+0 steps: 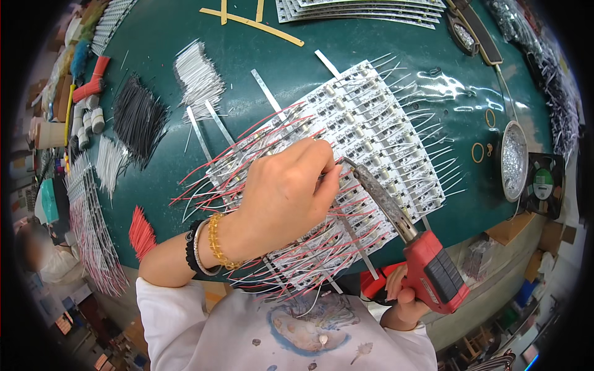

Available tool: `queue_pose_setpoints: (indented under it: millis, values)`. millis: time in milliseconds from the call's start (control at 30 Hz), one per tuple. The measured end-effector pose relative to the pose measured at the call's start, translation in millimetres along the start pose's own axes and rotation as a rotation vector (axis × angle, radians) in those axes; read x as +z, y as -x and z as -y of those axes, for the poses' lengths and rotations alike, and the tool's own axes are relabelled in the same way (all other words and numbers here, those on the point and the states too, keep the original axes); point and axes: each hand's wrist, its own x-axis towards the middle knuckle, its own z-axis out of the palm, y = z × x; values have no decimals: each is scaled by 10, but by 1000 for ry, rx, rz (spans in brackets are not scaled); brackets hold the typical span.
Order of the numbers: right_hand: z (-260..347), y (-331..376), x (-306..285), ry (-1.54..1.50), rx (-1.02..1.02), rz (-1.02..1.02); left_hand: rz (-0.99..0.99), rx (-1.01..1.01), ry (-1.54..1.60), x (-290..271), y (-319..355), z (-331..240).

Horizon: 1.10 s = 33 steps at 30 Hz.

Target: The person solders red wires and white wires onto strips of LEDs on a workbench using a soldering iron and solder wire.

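My left hand [286,196] reaches over a row of white circuit strips [371,130] with red and white wires, its fingertips pinched on a thin wire at the board near the iron's tip. My right hand [401,295] grips a red soldering iron [433,272] by its handle; the dark metal barrel [378,193] points up-left to the spot under my left fingers. Beaded bracelets sit on my left wrist. The strips lie side by side on a dark green table [260,68].
Bundles of white wires [198,77], black wires [139,117] and red wires [142,232] lie at the left. More circuit strips [365,11] are stacked at the far edge. A round metal dish [513,161] and a small black fan [543,182] sit at the right.
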Motion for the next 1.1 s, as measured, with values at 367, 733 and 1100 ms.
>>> queue_pose_setpoints:
  millis: [367, 733, 1100]
  values:
    - [32, -42, 20, 99, -216, -28, 6, 18, -43, -18, 14, -16]
    - [239, -135, 194, -266, -248, -55, -5, -148, -6, -597, 133, -426]
    - [101, -44, 13, -209, -206, 77, 0, 45, -112, 105, 120, -112]
